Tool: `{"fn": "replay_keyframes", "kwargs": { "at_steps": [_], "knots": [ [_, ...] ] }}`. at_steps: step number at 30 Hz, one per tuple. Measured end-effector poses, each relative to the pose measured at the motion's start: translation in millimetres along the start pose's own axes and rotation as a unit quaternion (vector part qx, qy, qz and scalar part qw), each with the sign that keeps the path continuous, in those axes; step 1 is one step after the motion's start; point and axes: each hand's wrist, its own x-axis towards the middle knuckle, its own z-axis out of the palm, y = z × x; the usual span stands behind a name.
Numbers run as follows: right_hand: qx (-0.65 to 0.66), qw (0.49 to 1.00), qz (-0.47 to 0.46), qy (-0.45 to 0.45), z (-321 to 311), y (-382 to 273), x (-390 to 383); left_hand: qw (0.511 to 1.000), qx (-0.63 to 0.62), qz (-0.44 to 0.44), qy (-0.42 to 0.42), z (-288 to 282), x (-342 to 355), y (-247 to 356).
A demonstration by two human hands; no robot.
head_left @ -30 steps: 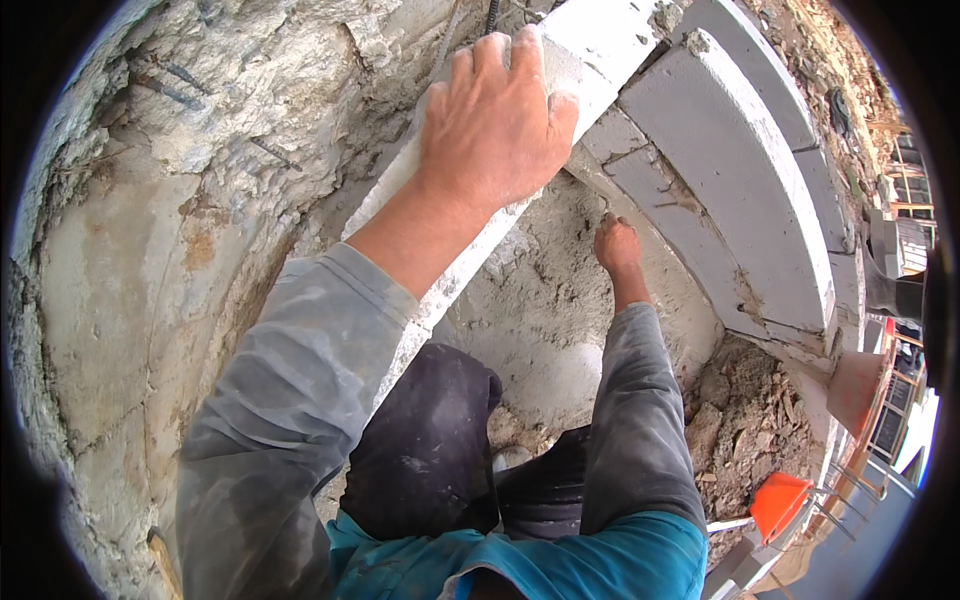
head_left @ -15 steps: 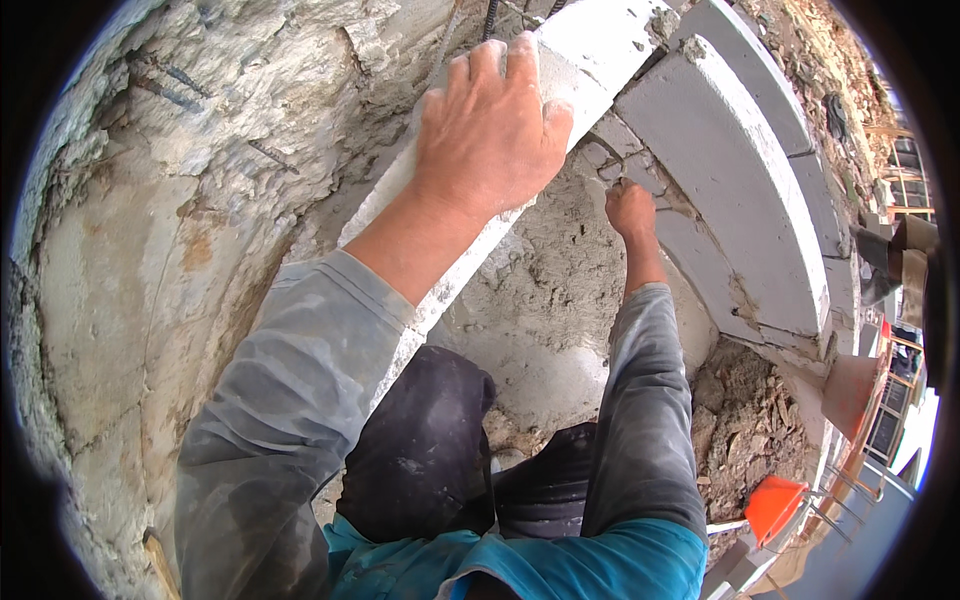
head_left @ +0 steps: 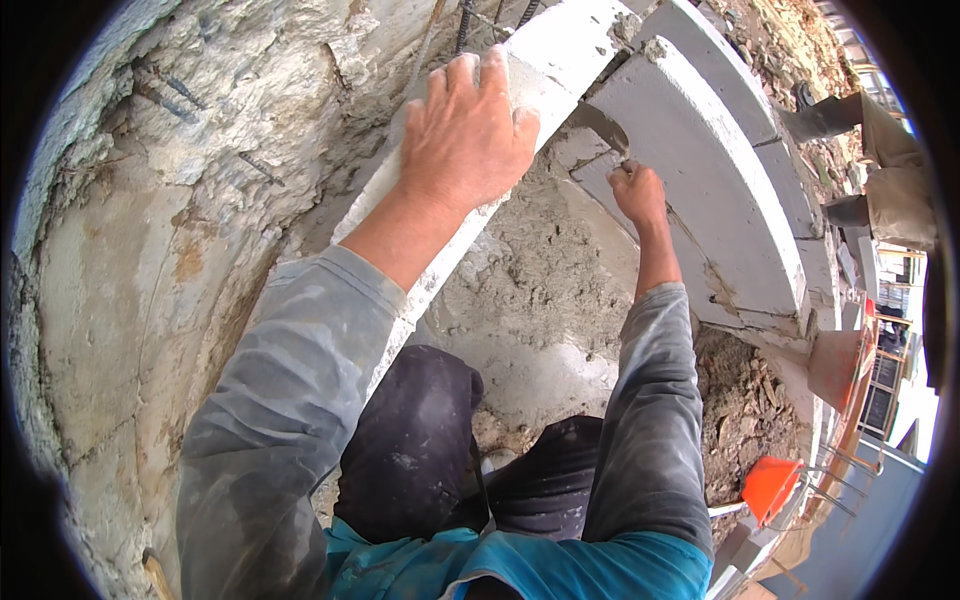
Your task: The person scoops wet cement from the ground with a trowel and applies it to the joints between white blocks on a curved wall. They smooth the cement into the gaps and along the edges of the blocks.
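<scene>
My left hand (head_left: pixel 468 145) lies open on the top of a long whitish block wall (head_left: pixel 565 45), its fingers stretched over the dusty surface. Farther right, my right hand (head_left: pixel 640 192) is closed around the handle of a trowel (head_left: pixel 605 128). The trowel's dark blade sits by the joint between the whitish wall and a curved grey block wall (head_left: pixel 710 170), partly hidden there. Between the two walls spreads rough grey mortar (head_left: pixel 540 270), in front of my bent knees.
A rough, broken concrete wall (head_left: pixel 130 260) rises at the left, with rebar (head_left: pixel 463 28) near the top. Rubble (head_left: pixel 740 400) and an orange container (head_left: pixel 772 488) lie at the lower right. Another person's legs (head_left: pixel 885 150) show at the far right.
My right hand has moved slightly up and right, and the trowel blade now shows beyond it. My left hand keeps its place on the wall. The other person's legs show more.
</scene>
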Motion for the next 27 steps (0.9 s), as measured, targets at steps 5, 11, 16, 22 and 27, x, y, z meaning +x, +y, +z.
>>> {"fn": "replay_keyframes", "kwargs": {
  "at_steps": [5,11,16,22,27],
  "knots": [
    [0.053,0.998,0.036,-0.008,-6.2,2.1,0.8,1.0,-0.002,0.002,-0.002,-0.2,0.7,-0.2],
    [0.136,0.99,0.007,0.047,2.3,11.4,-3.3,1.0,-0.024,-0.003,-0.01,-5.2,0.0,0.2],
    [0.159,0.977,0.017,0.142,15.3,-27.4,-47.6,1.0,-0.013,0.002,0.013,0.5,-0.3,-1.6],
    [-0.055,0.998,-0.009,-0.015,46.2,10.6,-29.6,1.0,-0.019,-0.015,-0.01,-3.2,0.8,2.5],
    [-0.049,0.998,-0.028,-0.006,64.0,28.0,-38.0,0.999,-0.007,-0.041,-0.031,-7.6,0.7,4.2]
  ]
}}
